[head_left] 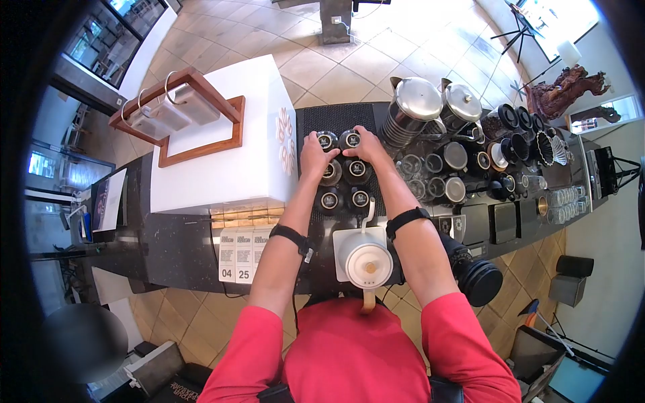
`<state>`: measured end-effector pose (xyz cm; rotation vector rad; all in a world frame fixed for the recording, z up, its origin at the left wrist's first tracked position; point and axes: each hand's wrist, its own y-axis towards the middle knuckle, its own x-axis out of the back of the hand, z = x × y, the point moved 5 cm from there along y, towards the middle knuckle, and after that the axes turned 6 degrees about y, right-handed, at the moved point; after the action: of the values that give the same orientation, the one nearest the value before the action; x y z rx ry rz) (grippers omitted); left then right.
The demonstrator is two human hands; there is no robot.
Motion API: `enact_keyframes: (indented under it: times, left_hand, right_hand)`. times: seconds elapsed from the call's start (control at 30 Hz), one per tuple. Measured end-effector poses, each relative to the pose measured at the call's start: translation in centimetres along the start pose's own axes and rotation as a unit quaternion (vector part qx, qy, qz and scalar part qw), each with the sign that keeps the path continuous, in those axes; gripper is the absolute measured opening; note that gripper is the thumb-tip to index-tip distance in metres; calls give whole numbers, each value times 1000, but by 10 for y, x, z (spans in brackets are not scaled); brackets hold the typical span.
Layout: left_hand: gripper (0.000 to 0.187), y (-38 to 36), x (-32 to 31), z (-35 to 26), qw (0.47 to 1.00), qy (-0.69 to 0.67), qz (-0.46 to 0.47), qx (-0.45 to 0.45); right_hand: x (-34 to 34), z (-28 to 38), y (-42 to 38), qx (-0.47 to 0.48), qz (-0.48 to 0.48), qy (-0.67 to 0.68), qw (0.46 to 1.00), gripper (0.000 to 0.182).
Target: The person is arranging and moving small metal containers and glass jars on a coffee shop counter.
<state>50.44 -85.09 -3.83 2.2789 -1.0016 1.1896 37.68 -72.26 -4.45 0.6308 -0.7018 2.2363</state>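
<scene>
The work in hand looks like setting or straightening black cups on the mat (336,115), beyond the kettle (377,270). The left hand (314,160) has its grip around the far left cup (326,140), and the right hand (369,149) grasps the far right cup (351,140). I cannot tell whether either cup bears on the mat or is slightly raised.

The cups form two columns of three, running away from the kettle, round badges facing up. The near right cup (359,198) sits just beside the kettle's spout; the white box (225,144) is beyond the kettle to the left, the jugs (418,101) beyond it to the right.

Judging from this, moving the far pair would call for a level, even hold on both sides, with thumbs kept off the middle left cup (330,172) and middle right cup (356,170). Letting go would call for both bases flat first.
</scene>
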Motion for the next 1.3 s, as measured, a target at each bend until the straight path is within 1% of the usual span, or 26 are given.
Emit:
enact_keyframes:
  times: [0.17,0.37,0.47,0.53,0.57,0.63,0.67,0.73,0.77,0.8,0.87,0.9,1.0,1.07,1.1,1.13,1.17,1.2,1.27,1.3]
  left_hand:
    - [85,-1,2,-1,1000,2,4,8]
    - [82,-1,3,-3,1000,4,9,8]
    - [81,-3,3,-4,1000,5,-11,0]
    - [81,-4,5,-7,1000,11,-7,3]
    - [81,-2,7,-9,1000,11,-10,1]
    - [81,-3,6,-9,999,26,19,8]
    - [81,-4,6,-10,999,25,21,7]
    - [81,-4,4,-12,998,45,30,11]
    - [81,-5,4,-15,999,41,30,9]
    - [81,-5,5,-18,999,50,19,-1]
    - [80,-8,5,-24,998,56,9,-13]
    - [80,-9,8,-30,998,60,2,-31]
    - [76,-15,22,-51,997,55,-10,-62]
    - [70,-27,36,-64,987,69,-74,-126]
    - [70,-30,44,-69,987,65,-75,-130]
    - [61,-39,55,-77,981,56,-94,-158]
    - [53,-49,65,-84,975,46,-112,-187]
    - [53,-55,78,-91,974,42,-111,-193]
    - [37,-80,108,-106,962,-37,-100,-250]
    - [27,-95,126,-113,955,-84,-118,-259]
  right_hand:
    - [3,5,-3,-9,14,1,1000,91]
    - [0,1,0,1,13,-10,1000,87]
    - [0,1,0,24,-10,-26,999,83]
    - [1,3,-3,1,13,-31,999,88]
    - [2,8,-2,4,10,-31,999,88]
    - [1,10,-6,-24,10,-74,997,94]
    - [4,12,-7,-26,9,-74,997,94]
    - [13,25,-12,-14,25,-94,995,99]
    - [19,32,-16,-7,30,-101,994,85]
    - [23,32,-13,-8,27,-104,994,85]
    - [33,38,-6,34,8,-139,990,78]
    - [44,54,-20,40,12,-145,989,73]
    - [68,82,-44,60,-11,-152,986,70]
    - [82,98,-62,66,-29,-149,986,69]
    - [89,107,-69,85,-61,-161,981,69]
    - [95,114,-77,101,-92,-172,976,68]
    - [101,120,-88,128,-129,-162,970,60]
    - [108,130,-103,124,-135,-165,969,60]
    - [121,164,-158,155,-182,-123,963,43]
    - [125,178,-184,162,-188,-112,962,36]
